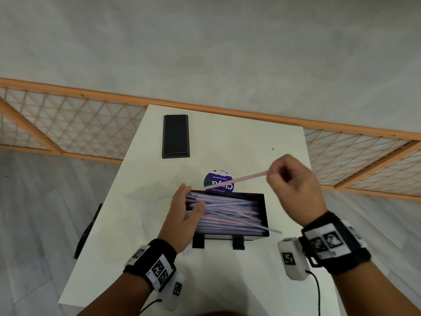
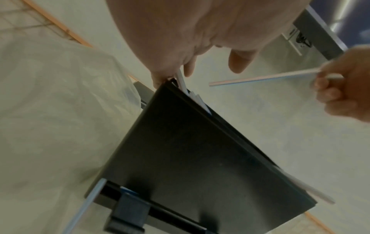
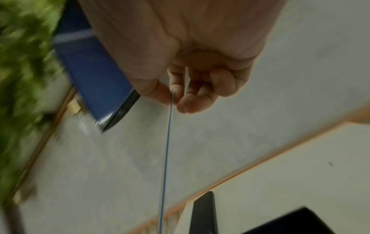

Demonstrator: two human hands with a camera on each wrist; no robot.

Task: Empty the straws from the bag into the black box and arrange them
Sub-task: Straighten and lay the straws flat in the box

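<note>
The black box (image 1: pixel 265 213) sits mid-table, filled with a loose, criss-crossed pile of pink-and-blue striped straws (image 1: pixel 227 215). My left hand (image 1: pixel 190 198) lies against the box's left end, its fingers fairly straight on the straw ends and its thumb on top of the pile. In the left wrist view the fingers (image 2: pixel 189 69) touch the box (image 2: pixel 190 158) at its corner. My right hand (image 1: pixel 272 173) is raised above and right of the box. It pinches one straw (image 1: pixel 246 177) between thumb and forefinger (image 3: pixel 173 101). The clear bag (image 2: pixel 60 110) lies left of the box.
A round purple label (image 1: pixel 218 182) lies just behind the box. A black lid (image 1: pixel 175 136) rests at the far side of the white table (image 1: pixel 250 137). One straw (image 1: pixel 273 231) pokes out past the box's near right corner. A wooden lattice rail (image 1: pixel 68 124) runs beyond the table.
</note>
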